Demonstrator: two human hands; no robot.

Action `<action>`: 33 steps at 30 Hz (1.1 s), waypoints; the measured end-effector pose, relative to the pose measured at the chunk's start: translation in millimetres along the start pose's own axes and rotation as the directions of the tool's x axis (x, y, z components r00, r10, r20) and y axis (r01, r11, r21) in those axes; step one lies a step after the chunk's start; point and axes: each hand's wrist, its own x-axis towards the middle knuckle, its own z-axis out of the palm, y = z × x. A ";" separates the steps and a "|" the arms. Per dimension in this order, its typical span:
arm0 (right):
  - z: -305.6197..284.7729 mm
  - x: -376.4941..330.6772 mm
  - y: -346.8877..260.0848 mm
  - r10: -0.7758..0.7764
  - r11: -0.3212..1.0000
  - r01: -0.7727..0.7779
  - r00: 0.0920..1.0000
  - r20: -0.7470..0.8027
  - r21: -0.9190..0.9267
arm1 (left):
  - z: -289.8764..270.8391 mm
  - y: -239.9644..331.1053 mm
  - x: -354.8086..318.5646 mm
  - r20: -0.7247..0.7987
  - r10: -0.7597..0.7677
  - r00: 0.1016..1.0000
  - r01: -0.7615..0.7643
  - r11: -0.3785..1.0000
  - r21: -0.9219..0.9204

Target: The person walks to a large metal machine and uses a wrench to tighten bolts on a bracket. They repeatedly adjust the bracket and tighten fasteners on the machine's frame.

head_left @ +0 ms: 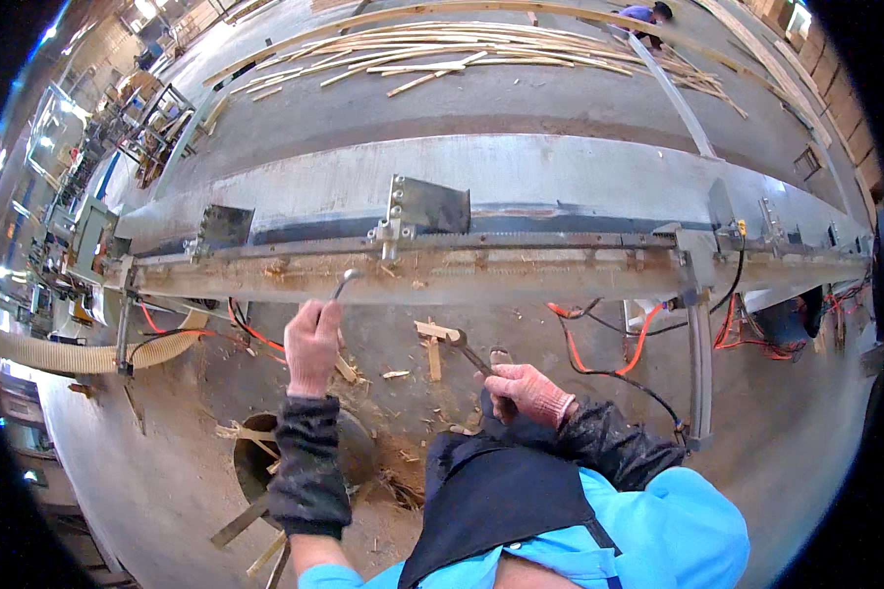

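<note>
1. While the left hand (313,346), in a pink knit glove, is raised toward the long machine frame, its fingers are closed round the handle of a wrench (341,286) whose ring end reaches up to the underside of the rusty steel rail (521,278).
2. The right hand (530,391), gloved the same way, sits lower, near the person's dark apron (506,491), and is curled round the shaft of a second wrench (469,353); that tool's head points up and to the left, over the floor and short of the rail.
3. Both forearms wear dark sleeve covers over a light blue top.
4. Above the left hand, a grey metal bracket (424,208) stands bolted on the rail, with a second bracket (224,226) farther left.
5. Wood offcuts (432,339) and splinters lie on the concrete floor between the hands.
6. Orange and black cables (609,358) hang under the rail to the right, and a ribbed hose (88,355) curves off to the left.
7. Beyond the machine, long wooden slats (442,49) lie spread on the floor, where another person (648,18) bends.
</note>
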 end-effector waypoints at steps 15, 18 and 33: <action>-91.0 44.3 -92.4 0.014 0.996 -0.022 0.996 0.090 0.088 | 10.6 20.2 132.9 0.297 0.003 0.955 -0.107 0.936 0.335; -92.3 49.9 -102.8 0.012 0.999 -0.015 0.993 0.115 0.029 | 7.2 20.2 141.1 0.326 -0.010 0.945 -0.105 0.937 0.333; -51.6 61.0 -129.5 -0.104 0.994 0.100 0.987 -0.126 -0.037 | -0.5 15.3 183.2 0.506 0.173 0.845 -0.372 0.870 0.324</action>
